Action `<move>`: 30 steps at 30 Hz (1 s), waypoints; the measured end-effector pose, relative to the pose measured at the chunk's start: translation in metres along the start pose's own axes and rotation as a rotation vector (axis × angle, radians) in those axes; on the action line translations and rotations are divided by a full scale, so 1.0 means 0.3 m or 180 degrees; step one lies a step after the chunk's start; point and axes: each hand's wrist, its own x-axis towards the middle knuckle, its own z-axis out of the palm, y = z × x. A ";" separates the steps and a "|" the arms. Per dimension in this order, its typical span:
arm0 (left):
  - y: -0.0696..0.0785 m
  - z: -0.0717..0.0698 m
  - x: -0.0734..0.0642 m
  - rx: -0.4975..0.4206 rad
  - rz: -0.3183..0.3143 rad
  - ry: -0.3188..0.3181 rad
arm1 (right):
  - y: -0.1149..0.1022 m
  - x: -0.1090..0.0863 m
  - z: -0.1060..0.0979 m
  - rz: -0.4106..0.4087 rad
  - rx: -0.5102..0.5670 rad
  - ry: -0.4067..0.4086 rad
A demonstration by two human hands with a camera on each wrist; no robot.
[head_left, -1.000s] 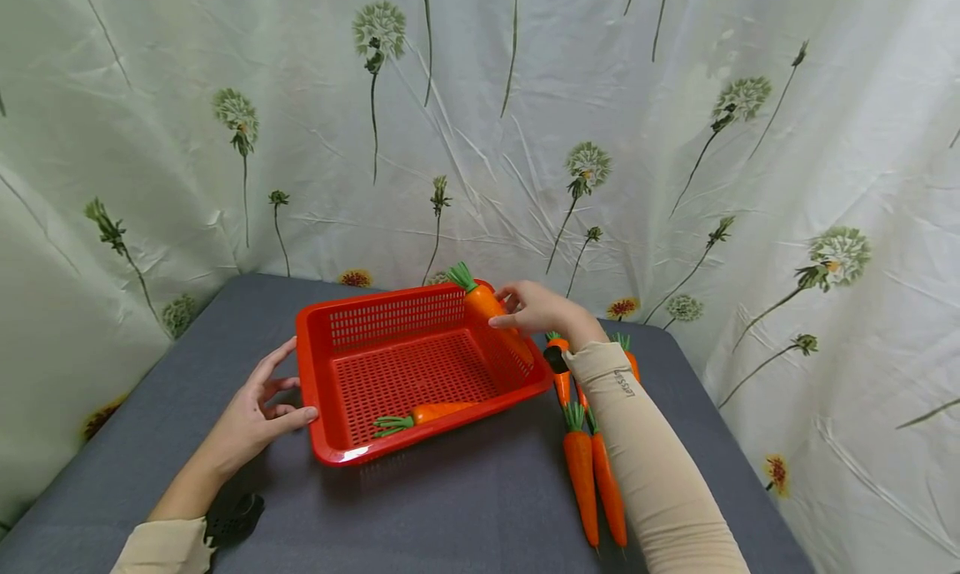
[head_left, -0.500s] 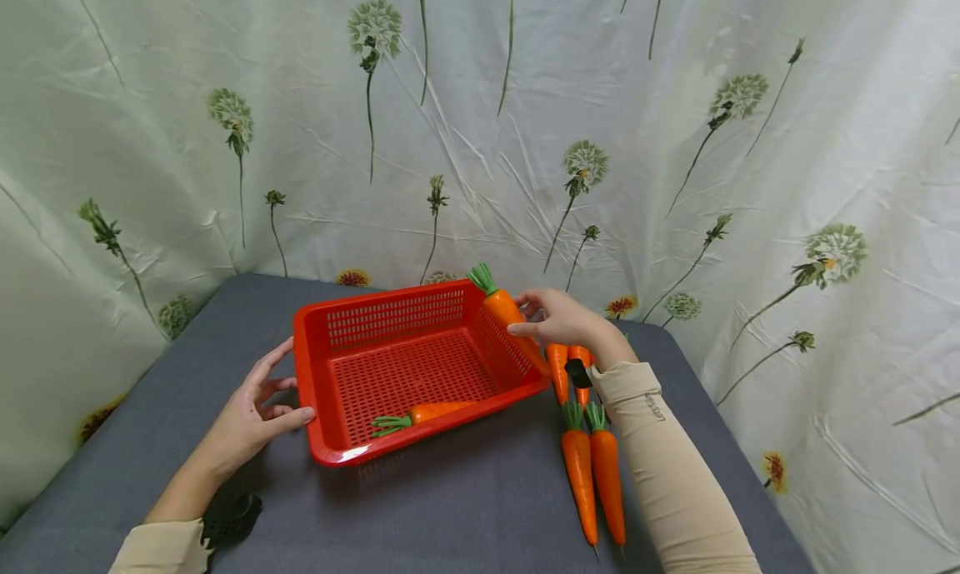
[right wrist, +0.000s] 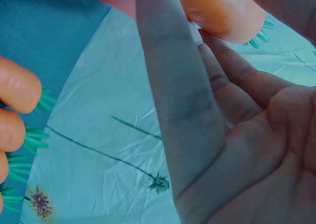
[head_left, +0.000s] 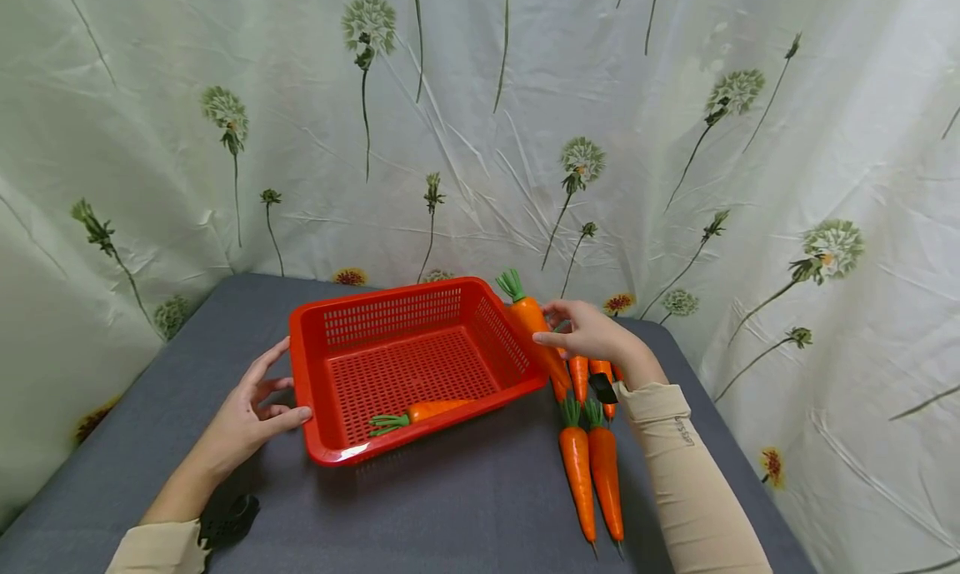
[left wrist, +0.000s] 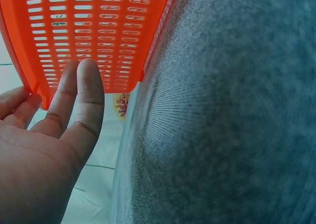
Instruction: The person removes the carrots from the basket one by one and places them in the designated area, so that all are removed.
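A red plastic basket [head_left: 427, 426] stands tilted across the view, with one carrot [head_left: 435, 409] lying along its front side. My left hand [head_left: 247, 416] rests at the basket's left end, thumb near the front corner and fingers spread along the side; the left wrist view shows those fingers [left wrist: 90, 85] straight against the slotted wall. Between thumb and fingers, my right hand [head_left: 596, 332] pinches a second carrot [head_left: 531, 317], green tuft pointing up and away. That carrot slants just outside the basket's right end, its lower part over other carrots. In the right wrist view the held carrot [right wrist: 222, 11] shows only partly.
On the grey table [head_left: 450, 507], two carrots [head_left: 577, 474] lie at front right, tips toward me. Several more carrots [right wrist: 17, 83] lie behind them, partly hidden by my right arm. A flowered curtain [head_left: 465, 124] hangs behind the table.
My right hand has moved right with the carrot, from inside the basket's right end to over and past its rim. The left hand and basket have stayed nearly still.
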 end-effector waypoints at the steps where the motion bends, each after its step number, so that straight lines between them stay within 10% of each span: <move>1: 0.000 0.001 0.000 0.0002 -0.0003 0.0004 | 0.006 -0.008 0.000 -0.0003 0.0001 0.0007; 30: 0.017 0.004 0.005 0.0181 -0.0067 0.0057 | 0.155 -0.207 0.015 0.0257 0.0088 0.0215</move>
